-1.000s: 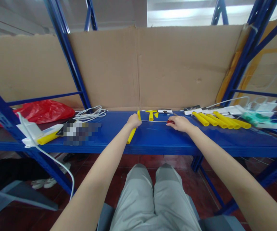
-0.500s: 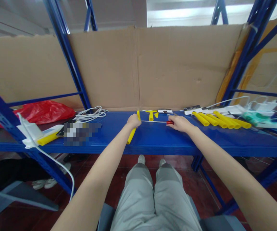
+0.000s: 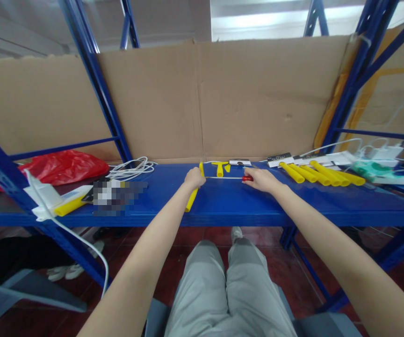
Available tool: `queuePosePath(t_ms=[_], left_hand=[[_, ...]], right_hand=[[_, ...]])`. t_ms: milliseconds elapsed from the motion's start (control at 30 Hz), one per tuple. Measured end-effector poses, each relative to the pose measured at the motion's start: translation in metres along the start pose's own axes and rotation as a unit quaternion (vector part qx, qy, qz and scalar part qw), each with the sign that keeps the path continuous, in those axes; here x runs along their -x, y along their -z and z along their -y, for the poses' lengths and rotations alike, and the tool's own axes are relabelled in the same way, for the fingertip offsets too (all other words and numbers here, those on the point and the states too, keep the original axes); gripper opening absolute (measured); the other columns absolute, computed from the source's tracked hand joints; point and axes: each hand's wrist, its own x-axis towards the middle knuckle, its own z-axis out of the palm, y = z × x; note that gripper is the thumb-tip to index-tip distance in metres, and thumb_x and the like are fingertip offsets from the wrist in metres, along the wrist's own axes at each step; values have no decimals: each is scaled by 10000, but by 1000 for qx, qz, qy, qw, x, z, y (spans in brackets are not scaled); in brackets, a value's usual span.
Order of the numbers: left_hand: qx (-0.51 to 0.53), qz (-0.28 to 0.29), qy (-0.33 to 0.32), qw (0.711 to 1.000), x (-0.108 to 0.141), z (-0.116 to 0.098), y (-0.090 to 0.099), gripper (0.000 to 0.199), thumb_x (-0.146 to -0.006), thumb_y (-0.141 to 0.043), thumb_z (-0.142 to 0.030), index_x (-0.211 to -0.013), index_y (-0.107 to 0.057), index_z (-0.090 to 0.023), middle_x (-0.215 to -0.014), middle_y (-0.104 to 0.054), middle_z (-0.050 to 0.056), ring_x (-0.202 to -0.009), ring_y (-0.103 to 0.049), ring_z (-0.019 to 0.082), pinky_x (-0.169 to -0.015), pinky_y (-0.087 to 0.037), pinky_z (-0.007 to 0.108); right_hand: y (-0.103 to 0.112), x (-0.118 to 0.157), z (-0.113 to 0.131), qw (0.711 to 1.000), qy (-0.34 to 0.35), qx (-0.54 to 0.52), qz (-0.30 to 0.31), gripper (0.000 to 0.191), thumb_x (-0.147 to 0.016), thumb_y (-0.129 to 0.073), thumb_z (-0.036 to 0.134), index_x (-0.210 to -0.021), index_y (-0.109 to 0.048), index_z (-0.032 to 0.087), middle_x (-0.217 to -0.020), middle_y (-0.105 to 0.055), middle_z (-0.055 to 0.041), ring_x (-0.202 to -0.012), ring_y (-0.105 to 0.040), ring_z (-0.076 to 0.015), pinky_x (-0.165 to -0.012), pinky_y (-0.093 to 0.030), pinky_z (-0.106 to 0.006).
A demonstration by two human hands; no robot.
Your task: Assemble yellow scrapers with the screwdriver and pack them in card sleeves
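Note:
My left hand [image 3: 194,178] is closed round a yellow tool [image 3: 191,200], whose handle sticks out below the fist, over the blue shelf [image 3: 167,192]. My right hand [image 3: 256,179] grips a screwdriver by its red handle [image 3: 247,178]. Its thin metal shaft [image 3: 225,178] runs left to the yellow tool beside my left hand; the exact contact point is too small to make out. Just behind the shaft lie a yellow T-shaped piece [image 3: 220,168] and a small yellow piece [image 3: 227,168].
Several yellow handles [image 3: 316,174] lie at the right, near white cables and a green-and-white object [image 3: 373,172]. At the left are a red bag [image 3: 65,166], a coiled white cable [image 3: 135,169] and another yellow handle [image 3: 69,206]. Cardboard [image 3: 153,103] stands behind.
Both hands keep nearly the same place and hold. The view has shifted slightly, and one of the person's shoes is now out of sight behind the knee.

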Motion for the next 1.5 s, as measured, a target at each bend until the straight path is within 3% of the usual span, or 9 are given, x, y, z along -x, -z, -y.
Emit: queuePosePath(t_ms=[200, 433, 700, 1000, 1200, 1500], left_hand=[[23, 9, 4, 1000, -3, 3, 0, 294, -744, -568, -117, -1018, -649, -50, -908, -710, 172, -817, -692, 220, -686, -507, 234], [10, 3, 10, 1000, -3, 2, 0, 288, -741, -586, -138, -1008, -650, -50, -867, -711, 175, -821, -691, 229, -697, -510, 241], [11, -2, 15, 1000, -3, 3, -1, 285, -755, -576, -134, -1015, -644, -39, -879, -710, 181, -769, -696, 220, -633, -502, 228], [20, -3, 15, 1000, -6, 4, -4, 305, -768, -573, -169, -1041, -640, -50, -893, -713, 174, -775, -697, 222, -631, -498, 231], [26, 5, 6, 1000, -4, 5, -2, 284, -778, -565, -174, -1026, -647, -61, -891, -713, 167, -786, -695, 218, -644, -501, 234], [21, -2, 15, 1000, -3, 4, -1, 310, -754, -577, -130, -1046, -629, -41, -898, -707, 186, -828, -692, 236, -689, -505, 248]], right_hand=[[-1, 1, 2, 1000, -2, 21, -8, 260, -920, -413, 391, -917, -587, 197, -954, -678, -88, -874, -618, -222, -660, -377, -278], [-4, -1, 1, 1000, -16, 5, 14, 177, -862, -525, 359, -951, -537, 206, -877, -686, -62, -754, -627, -208, -584, -349, -266], [-2, 1, 2, 1000, 7, 14, -1, 180, -892, -479, 348, -885, -587, 204, -972, -689, -68, -871, -624, -209, -654, -373, -268], [0, 0, 2, 999, 1, 27, 24, 274, -903, -445, 381, -934, -646, 198, -1015, -695, -82, -904, -633, -227, -706, -416, -289], [-1, -1, 3, 997, -9, 15, 71, 292, -901, -440, 417, -941, -630, 198, -914, -699, -95, -827, -646, -233, -657, -407, -288], [0, 1, 4, 1000, 6, -5, 28, 231, -904, -451, 377, -933, -586, 192, -963, -686, -91, -848, -635, -224, -665, -398, -283]])
